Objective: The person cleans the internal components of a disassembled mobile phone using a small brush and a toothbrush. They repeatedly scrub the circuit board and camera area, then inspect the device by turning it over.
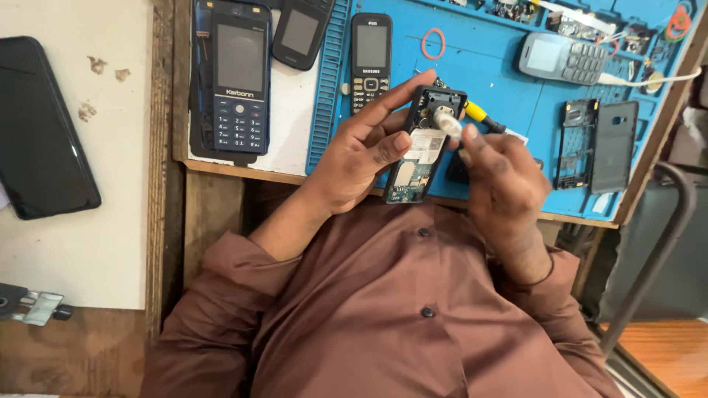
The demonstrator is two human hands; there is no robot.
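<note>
Head view: left hand (361, 151) grips an opened black phone with its back off, circuit board exposed (422, 144), fingers wrapped round its edge, held just above the near edge of the blue work mat (479, 51). Right hand (501, 180) pinches a small pale round part (446, 121) against the phone's upper end; a yellow-handled tool (479, 114) sits just behind. Black keypad phone (370, 55) lies on the mat beyond, dark blue keypad phone (239, 77) to its left.

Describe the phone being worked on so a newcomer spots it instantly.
Start at the blue work mat, then look to its near edge, where the left hand grips an opened phone. Unlike the intact keypad phones lying flat behind, it has no back cover, so its circuit board shows.
</note>
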